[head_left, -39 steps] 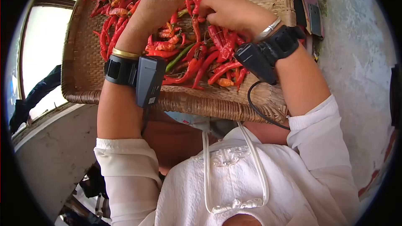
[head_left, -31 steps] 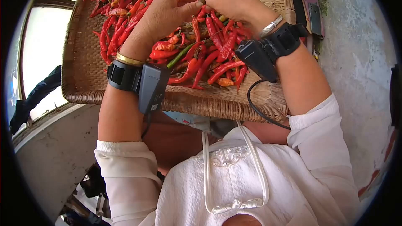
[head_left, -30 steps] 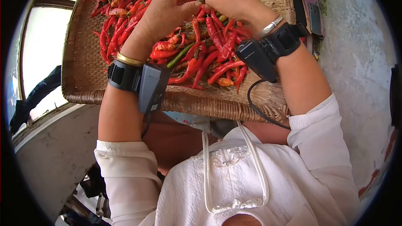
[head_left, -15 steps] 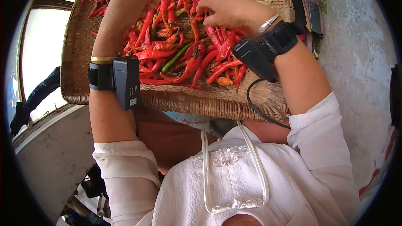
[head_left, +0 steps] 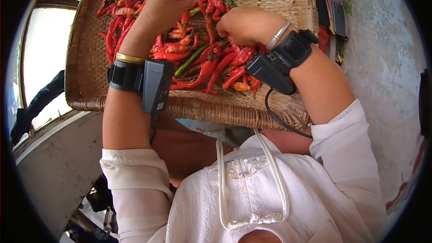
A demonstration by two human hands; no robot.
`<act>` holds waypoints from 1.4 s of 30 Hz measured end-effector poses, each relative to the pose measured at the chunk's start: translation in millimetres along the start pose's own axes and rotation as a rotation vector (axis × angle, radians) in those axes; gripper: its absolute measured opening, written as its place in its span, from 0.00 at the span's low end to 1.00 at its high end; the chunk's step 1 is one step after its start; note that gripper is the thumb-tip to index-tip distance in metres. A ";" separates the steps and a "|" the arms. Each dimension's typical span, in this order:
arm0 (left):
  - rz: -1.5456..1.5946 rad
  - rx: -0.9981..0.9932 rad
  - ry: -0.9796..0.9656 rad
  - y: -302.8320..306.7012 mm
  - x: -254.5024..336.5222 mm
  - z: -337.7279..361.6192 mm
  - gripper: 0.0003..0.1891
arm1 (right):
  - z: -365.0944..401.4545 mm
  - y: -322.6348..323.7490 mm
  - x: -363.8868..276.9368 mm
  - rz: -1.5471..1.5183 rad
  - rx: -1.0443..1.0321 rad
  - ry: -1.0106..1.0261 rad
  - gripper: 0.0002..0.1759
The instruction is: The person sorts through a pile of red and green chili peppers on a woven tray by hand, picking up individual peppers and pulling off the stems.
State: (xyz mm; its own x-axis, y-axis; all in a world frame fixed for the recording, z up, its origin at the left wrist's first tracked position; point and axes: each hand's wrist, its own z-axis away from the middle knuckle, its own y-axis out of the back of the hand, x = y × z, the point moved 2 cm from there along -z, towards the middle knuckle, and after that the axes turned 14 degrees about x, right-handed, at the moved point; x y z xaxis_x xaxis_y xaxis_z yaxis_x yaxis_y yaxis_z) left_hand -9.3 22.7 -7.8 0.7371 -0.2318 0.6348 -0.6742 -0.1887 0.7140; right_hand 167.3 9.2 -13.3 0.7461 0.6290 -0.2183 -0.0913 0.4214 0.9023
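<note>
Red chili peppers point(head_left: 209, 69), with a few green and orange ones among them, lie heaped in a woven wicker basket point(head_left: 288, 0). My left hand point(head_left: 173, 4) hovers over the upper middle of the heap. Its fingers are drawn together, and whatever is between them cannot be made out. To its right, my right hand point(head_left: 247, 24) is curled with the fingertips turned down toward the peppers. Its palm side is hidden, so its contents do not show. A green chili point(head_left: 191, 60) lies below and between the hands.
Black devices are strapped to both wrists; a cable point(head_left: 272, 112) runs from the right one past the basket's near rim point(head_left: 216, 111). A phone point(head_left: 338, 18) and other small items sit right of the basket. A bright window point(head_left: 47, 40) is on the left.
My left hand has moved right, and the brownish chili at its fingertips no longer shows there. My right hand has shifted slightly down and right. Red peppers on the left are now uncovered.
</note>
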 end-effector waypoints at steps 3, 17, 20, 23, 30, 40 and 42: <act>-0.089 -0.342 -0.094 -12.4 20.6 15.8 0.17 | 1.9 0.0 2.4 0.039 0.039 -0.002 0.16; 0.028 -0.557 0.042 -23.8 24.3 25.7 0.13 | -1.0 19.8 8.3 -0.340 0.306 0.131 0.13; 0.286 -0.436 0.152 -12.4 28.6 19.0 0.11 | 1.1 33.4 12.8 -0.516 0.423 -0.040 0.15; 0.392 -0.318 0.258 -9.7 23.9 17.9 0.13 | -10.3 25.6 21.0 -0.580 0.526 0.010 0.16; 0.242 -0.017 -0.096 -11.1 24.8 20.0 0.19 | -11.0 29.3 17.8 -0.742 0.541 0.176 0.13; 0.463 -0.421 0.313 -12.7 30.6 24.4 0.11 | 5.6 60.5 23.0 -1.117 0.549 0.025 0.09; 0.334 -0.552 0.330 -13.1 25.4 24.1 0.09 | 15.2 66.3 28.4 -1.235 0.421 -0.196 0.10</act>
State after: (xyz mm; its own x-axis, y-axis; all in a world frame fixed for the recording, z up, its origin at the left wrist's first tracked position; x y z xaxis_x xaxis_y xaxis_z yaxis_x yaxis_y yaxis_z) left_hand 17.1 -3.7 -8.1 0.5299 0.1234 0.8390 -0.8088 0.3713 0.4562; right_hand 192.4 45.1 46.0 0.2760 -0.1396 -0.9510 0.8980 0.3901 0.2034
